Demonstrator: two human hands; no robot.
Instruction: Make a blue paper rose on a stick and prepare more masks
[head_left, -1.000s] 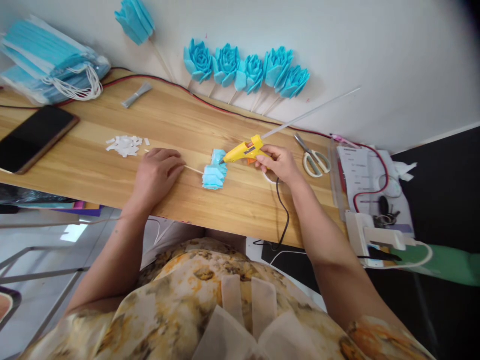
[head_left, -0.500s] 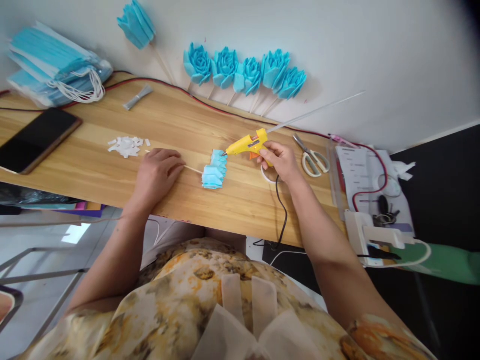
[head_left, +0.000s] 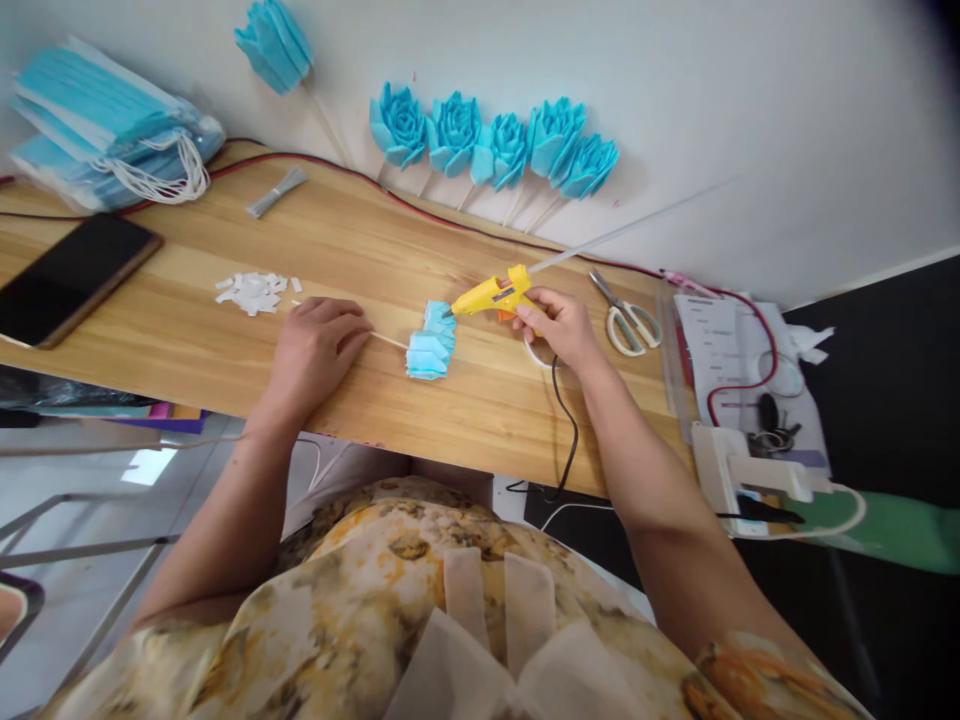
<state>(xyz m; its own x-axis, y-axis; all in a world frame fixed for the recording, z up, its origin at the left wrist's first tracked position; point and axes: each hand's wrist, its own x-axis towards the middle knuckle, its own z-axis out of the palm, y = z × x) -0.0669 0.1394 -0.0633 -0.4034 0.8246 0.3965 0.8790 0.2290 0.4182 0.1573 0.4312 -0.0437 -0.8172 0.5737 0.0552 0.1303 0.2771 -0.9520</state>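
Note:
My left hand [head_left: 319, 345] rests on the table, its fingers closed on a thin wooden stick [head_left: 390, 340]. At the stick's far end lies a folded light-blue flower piece [head_left: 430, 353], flat on the wood, with a strip of it reaching up and away. My right hand [head_left: 555, 322] grips a yellow hot glue gun [head_left: 491, 293] by its handle. The gun's nozzle is at the upper strip of the blue piece; whether it touches is too small to tell. A long clear glue stick [head_left: 630, 228] sticks out of the gun's back.
Several finished blue flowers [head_left: 454, 132] on sticks lean against the wall. Scissors [head_left: 632, 318] lie right of the gun. White scraps [head_left: 253, 292], a phone [head_left: 79, 278] and a pack of masks [head_left: 112, 130] are at left. A power strip [head_left: 716, 465] sits at the right edge.
The glue gun has tilted slightly, its back end dropping a little, while the nozzle stays by the blue strip. My left hand keeps its place on the stick.

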